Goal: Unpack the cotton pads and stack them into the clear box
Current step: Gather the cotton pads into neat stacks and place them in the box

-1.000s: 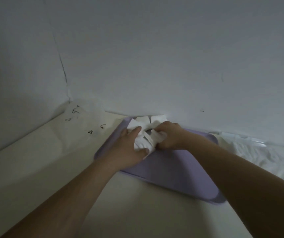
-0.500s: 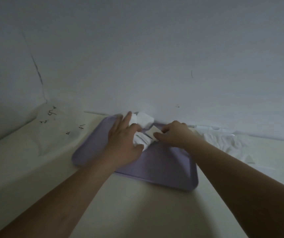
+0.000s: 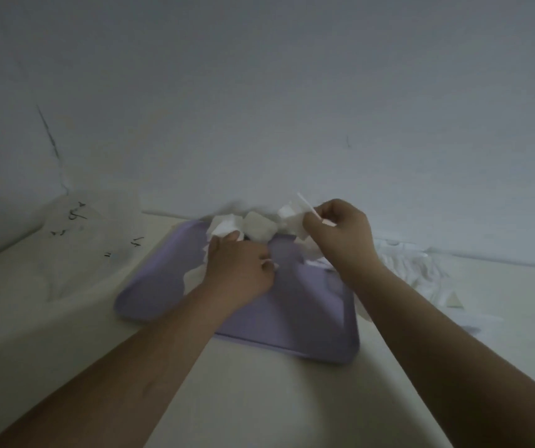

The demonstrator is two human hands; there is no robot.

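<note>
Pads (image 3: pixel 258 226) lie just beyond the left hand (image 3: pixel 238 270), the nearer, which grips some; right hand (image 3: pixel 340 236) pinches one alongside, held higher.

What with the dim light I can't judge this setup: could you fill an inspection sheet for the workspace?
Surface: pale table; lilac tray by the wall.
Job's things: cotton pads heaped at the tray's far edge; clear box not made out.
Clutter: crumpled white wrapping right of tray; marked clear sheet left.
Grippers: left hand grips pads on tray; right hand pinches one, raised.
Cables: nothing seen.
Surroundings: plain wall, dark crack at left.
</note>
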